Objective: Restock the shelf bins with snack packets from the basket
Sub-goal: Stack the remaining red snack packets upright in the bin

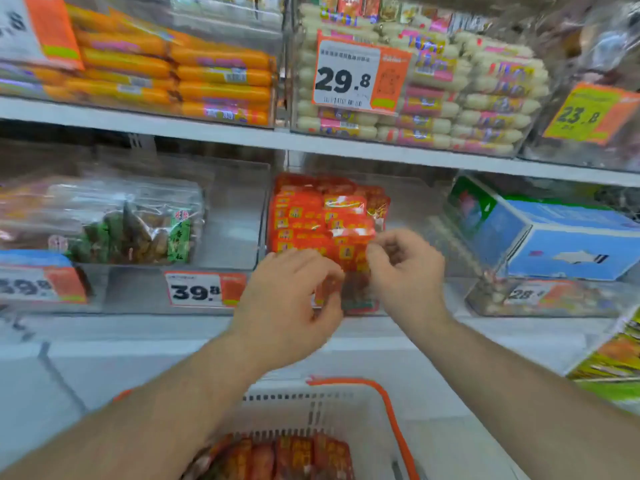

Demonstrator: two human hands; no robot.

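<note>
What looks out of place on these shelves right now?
The blue carton on the lower shelf sits tilted and skewed across its clear bin, not flat like neighbouring stock. Otherwise nothing stands out.

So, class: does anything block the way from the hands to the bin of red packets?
Nothing visible. Both hands, left and right, are already at the open front of the bin, holding red packets against the stack.

Clear plastic bins (239, 216) are set side by side on the white metal lower shelf (346, 332). On the white upper shelf (207, 131), more clear bins of orange sausage sticks (221, 77) and pale sausage sticks (485, 105) are carried.
</note>
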